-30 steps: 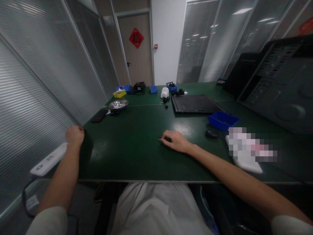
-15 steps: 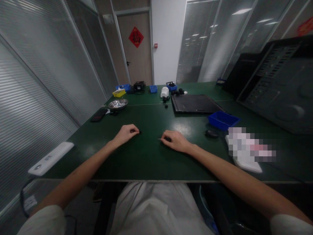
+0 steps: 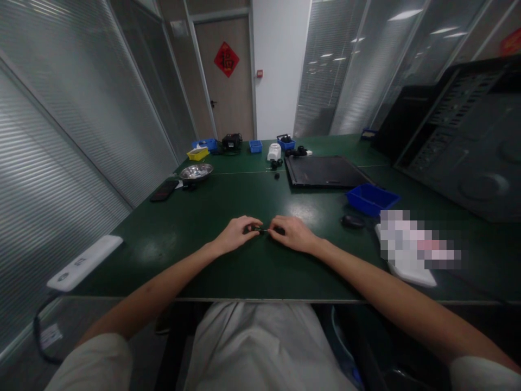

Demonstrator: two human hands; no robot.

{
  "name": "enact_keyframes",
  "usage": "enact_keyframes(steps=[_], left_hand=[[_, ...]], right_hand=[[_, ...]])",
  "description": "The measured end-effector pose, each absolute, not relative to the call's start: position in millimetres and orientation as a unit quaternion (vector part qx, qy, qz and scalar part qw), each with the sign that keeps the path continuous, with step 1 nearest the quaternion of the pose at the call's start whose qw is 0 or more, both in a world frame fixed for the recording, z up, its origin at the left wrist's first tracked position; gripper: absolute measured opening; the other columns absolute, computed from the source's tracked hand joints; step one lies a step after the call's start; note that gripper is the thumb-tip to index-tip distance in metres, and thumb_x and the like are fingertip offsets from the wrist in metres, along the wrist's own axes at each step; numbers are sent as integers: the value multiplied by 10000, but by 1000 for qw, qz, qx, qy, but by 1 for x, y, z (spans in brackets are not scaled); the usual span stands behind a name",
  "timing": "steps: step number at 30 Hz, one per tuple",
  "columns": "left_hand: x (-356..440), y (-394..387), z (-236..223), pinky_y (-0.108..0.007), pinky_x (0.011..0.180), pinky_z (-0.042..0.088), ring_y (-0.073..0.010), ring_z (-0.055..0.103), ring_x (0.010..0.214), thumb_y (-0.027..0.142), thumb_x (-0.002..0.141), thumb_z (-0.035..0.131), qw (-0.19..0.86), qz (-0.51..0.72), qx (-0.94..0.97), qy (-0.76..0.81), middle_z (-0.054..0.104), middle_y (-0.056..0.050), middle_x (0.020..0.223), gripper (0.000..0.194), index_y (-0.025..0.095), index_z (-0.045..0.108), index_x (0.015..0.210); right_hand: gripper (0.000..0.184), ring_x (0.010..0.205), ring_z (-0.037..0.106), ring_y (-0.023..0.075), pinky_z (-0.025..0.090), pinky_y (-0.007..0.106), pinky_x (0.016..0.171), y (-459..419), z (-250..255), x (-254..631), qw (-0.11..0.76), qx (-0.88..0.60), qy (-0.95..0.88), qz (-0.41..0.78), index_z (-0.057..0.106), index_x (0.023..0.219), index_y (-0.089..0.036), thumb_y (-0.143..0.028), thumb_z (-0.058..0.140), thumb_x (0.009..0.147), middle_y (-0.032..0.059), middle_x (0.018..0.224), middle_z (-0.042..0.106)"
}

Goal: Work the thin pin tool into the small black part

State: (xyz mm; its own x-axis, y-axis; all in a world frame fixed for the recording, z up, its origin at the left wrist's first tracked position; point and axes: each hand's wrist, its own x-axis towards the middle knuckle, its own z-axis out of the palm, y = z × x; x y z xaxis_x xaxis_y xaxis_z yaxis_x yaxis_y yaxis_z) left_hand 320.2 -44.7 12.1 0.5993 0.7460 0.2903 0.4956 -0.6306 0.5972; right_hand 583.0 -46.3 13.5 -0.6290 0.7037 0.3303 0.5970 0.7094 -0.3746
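Observation:
Over the green table, my left hand [image 3: 236,234] pinches a small black piece [image 3: 261,232] between thumb and fingers. Its exact kind is too small to make out. Close beside it, my right hand [image 3: 293,233] is closed on a thin, pale rod-like piece whose tip points left at the black piece. The two sets of fingertips are only a little apart, and I cannot tell whether the pieces touch. Something dark shows under the curled fingers of my right hand. A black computer mouse [image 3: 352,221] lies to the right of that hand.
A blue bin [image 3: 372,200] and a closed black laptop [image 3: 329,172] lie right of centre. At left are a metal bowl [image 3: 196,172], a phone [image 3: 164,191] and a white power strip [image 3: 87,262]. A large black case [image 3: 468,146] stands at right.
My left hand has moved right, bringing the small black piece up to the rod-like piece. My right hand has stayed nearly in place.

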Motion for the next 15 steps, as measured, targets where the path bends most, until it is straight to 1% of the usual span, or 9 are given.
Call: enact_keyframes(steps=[3,5,8,15], left_hand=[[321,-46,13,-257,711,452,-152,590,793,329,985,630,233,256,866,361,695,-71,1030,316,168,707,1246],[321,-46,13,-253,697,439,-146,574,767,348,1000,611,233,255,867,358,685,-66,979,310,160,725,1218],[321,-45,12,-252,712,437,-147,574,782,345,1005,606,229,261,868,355,682,-67,979,292,160,744,1184],[321,-44,9,-256,738,458,-157,593,810,331,999,613,225,267,868,354,698,-78,1015,277,166,751,1173]], right_hand=[[135,785,612,157,382,265,706,-48,16,582,228,-367,-894,117,679,967,-208,-307,590,988,29,921,679],[136,788,611,158,381,264,708,-48,17,582,227,-368,-894,117,680,963,-207,-304,589,988,29,917,677],[125,792,610,159,381,264,712,-48,18,582,226,-367,-895,116,679,961,-207,-295,593,984,27,911,677],[112,780,609,156,382,264,706,-48,17,582,224,-367,-895,117,679,945,-206,-283,603,972,26,906,680]])
